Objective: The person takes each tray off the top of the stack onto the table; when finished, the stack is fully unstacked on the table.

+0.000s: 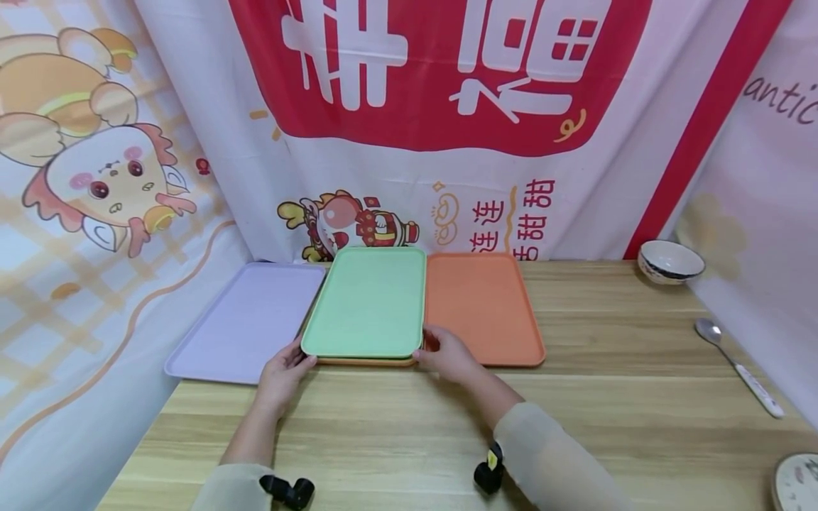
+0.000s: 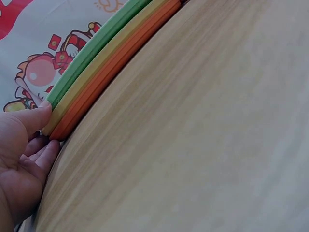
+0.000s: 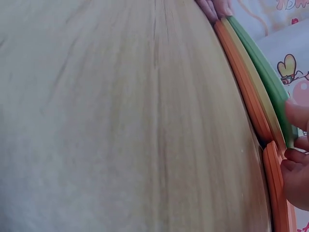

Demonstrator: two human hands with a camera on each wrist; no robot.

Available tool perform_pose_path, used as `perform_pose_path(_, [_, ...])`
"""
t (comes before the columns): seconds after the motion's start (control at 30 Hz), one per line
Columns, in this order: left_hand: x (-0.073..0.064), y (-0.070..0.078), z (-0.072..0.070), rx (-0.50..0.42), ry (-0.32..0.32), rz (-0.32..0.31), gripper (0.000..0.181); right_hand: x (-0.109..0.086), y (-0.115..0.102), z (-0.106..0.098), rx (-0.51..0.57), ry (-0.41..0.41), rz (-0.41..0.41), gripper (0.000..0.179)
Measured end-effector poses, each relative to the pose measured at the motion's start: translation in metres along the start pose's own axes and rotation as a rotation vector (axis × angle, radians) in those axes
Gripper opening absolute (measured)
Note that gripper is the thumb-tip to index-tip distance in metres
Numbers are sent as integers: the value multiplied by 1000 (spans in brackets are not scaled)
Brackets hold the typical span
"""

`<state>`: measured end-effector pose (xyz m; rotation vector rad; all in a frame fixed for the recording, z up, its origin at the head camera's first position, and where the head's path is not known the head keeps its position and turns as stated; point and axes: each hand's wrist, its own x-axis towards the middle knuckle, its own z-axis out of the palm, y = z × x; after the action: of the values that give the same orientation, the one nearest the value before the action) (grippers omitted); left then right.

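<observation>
A green tray [image 1: 367, 301] tops a stack in the middle of the table, with a yellow tray [image 2: 104, 63] under it and an orange tray [image 2: 120, 63] lowest. My left hand [image 1: 281, 376] grips the stack's near left corner, thumb against the upper edges and fingers low by the orange one. At the near right corner my right hand [image 1: 450, 355] pinches the stack's edge, thumb on the green rim. Its fingers overlap a second orange tray [image 1: 482, 309], which lies flat along the stack's right side. On the left is a purple tray [image 1: 255, 319], close to the left hand.
A patterned bowl [image 1: 671, 266] stands at the back right corner. In front of it lies a spoon [image 1: 741, 369] with a white handle. A round white patterned item [image 1: 797, 482] is cut off at the right edge. Printed curtains [image 1: 447, 199] hang behind and beside the table.
</observation>
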<state>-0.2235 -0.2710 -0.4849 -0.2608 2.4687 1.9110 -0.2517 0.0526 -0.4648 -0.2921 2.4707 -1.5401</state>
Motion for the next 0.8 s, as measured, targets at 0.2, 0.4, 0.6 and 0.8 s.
perform_pose_path(0.2, [-1,1,-1,-17,-1,0,64,-1,-3,2,110,30,9,63])
perform_pose_path(0.4, [-1,1,-1,-21,-4,5,63,0,-10,6,275,79,-10,61])
perform_pose_path(0.6, [-1,0,-1,-42,1,15,62,-1,-17,13,628,25,18,64])
perform_pose_path(0.8, [-1,0,-1,-50,-4,24,63,1,-19,16,739,-17,51,68])
